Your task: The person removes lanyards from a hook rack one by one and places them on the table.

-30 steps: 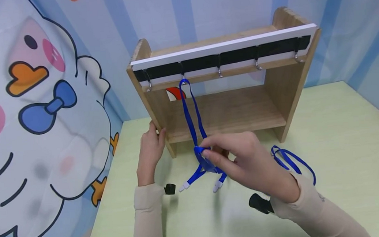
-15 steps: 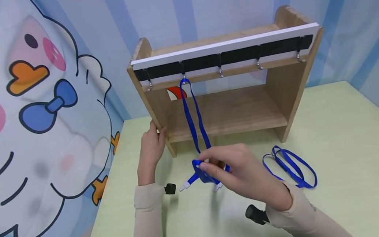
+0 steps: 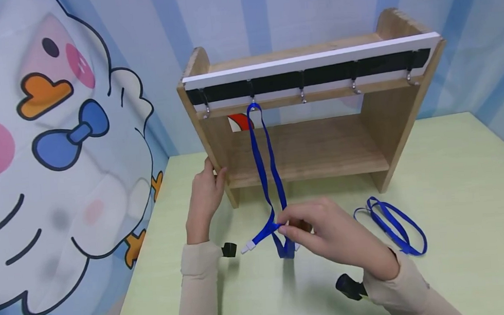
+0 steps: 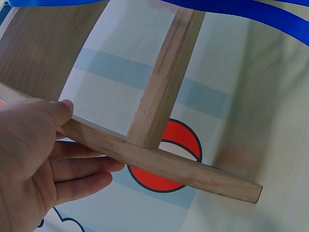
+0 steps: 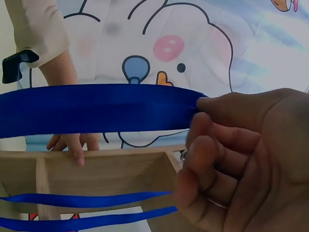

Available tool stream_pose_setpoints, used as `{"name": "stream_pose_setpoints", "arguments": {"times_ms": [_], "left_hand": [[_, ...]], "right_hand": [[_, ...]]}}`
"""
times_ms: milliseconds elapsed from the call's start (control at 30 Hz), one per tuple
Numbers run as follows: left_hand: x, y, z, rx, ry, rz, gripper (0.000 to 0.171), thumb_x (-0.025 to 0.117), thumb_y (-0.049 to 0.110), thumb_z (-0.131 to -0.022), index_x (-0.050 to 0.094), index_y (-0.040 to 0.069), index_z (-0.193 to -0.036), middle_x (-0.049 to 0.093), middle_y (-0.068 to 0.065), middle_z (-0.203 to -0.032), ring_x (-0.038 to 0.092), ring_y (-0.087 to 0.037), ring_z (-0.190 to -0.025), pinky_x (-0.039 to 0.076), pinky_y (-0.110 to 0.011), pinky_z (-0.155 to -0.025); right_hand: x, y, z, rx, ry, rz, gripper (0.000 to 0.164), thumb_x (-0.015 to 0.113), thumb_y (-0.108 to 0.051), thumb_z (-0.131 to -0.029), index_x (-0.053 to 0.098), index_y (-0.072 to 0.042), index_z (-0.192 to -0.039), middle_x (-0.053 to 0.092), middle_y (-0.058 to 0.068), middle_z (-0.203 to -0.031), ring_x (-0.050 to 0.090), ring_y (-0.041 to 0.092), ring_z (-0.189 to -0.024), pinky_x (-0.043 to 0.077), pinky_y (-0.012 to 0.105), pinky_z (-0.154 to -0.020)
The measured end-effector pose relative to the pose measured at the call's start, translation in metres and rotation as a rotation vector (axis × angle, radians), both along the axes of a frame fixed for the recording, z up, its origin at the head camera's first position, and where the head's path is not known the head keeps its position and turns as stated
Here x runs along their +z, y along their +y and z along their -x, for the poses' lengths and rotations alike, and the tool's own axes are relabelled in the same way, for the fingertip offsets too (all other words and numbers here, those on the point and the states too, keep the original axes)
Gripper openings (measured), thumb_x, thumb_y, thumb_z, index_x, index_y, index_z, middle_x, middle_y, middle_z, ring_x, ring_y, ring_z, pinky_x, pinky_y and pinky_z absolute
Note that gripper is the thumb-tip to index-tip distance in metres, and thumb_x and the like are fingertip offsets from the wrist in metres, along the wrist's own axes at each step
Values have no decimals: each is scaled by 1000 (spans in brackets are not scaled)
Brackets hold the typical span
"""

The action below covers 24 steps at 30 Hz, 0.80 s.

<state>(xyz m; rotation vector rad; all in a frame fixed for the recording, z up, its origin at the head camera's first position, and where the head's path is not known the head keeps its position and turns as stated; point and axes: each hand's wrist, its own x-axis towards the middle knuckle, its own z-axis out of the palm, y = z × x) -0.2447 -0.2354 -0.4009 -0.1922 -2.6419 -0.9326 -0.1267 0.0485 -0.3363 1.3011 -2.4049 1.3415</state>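
Note:
A blue lanyard (image 3: pixel 258 158) hangs by its loop from the second hook from the left on a small wooden shelf (image 3: pixel 321 147). My right hand (image 3: pixel 334 232) pinches the lanyard's strap between thumb and index finger, below and in front of the shelf. One white plastic clip (image 3: pixel 249 247) points left; another is mostly hidden behind the fingers. In the right wrist view, the pinched blue strap (image 5: pixel 96 108) stretches left from the fingertips. My left hand (image 3: pixel 206 192) grips the shelf's left side panel (image 4: pixel 106 137), thumb on one face and fingers on the other.
Several metal hooks line a black strip (image 3: pixel 325 75) across the shelf's top front. A second blue lanyard (image 3: pixel 415 251) lies coiled on the pale table (image 3: pixel 451 177), right of my right hand. A patterned cloth (image 3: pixel 105 197) covers the left side and back.
My right hand has moved slightly down while drawing on the lanyard; a strap end now dangles below the fingers. The left hand keeps its hold on the panel. The head view has shifted slightly.

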Motion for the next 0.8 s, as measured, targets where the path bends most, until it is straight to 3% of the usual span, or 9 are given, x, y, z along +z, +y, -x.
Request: {"name": "stream_pose_setpoints", "arguments": {"times_ms": [233,467,800], "left_hand": [[-1,0,0,-9,30,19,45,53,23,-108,42,-8,-140,62,-32,-126,71,-40,-101,61,-47,-75],[0,-1,3,-30,77,15,42,53,20,-107,44,-9,-137,63,-33,-123,71,-41,-98,61,-47,-72],[-3,-1,1,-18,51,35,44,51,20,-108,42,-9,-139,63,-33,-123,71,-41,-99,61,-48,-74]], "right_hand": [[7,16,8,-37,-121,-205,8,67,-10,-98,74,-13,-97,62,-13,-76,52,4,-63,47,24,-55],[12,37,16,-17,-135,-315,9,65,-13,-100,70,-17,-94,54,-14,-72,49,4,-61,45,25,-55],[-13,32,43,-12,-183,-392,9,65,-7,-98,71,-12,-92,57,-10,-74,51,6,-63,47,25,-58]]}}
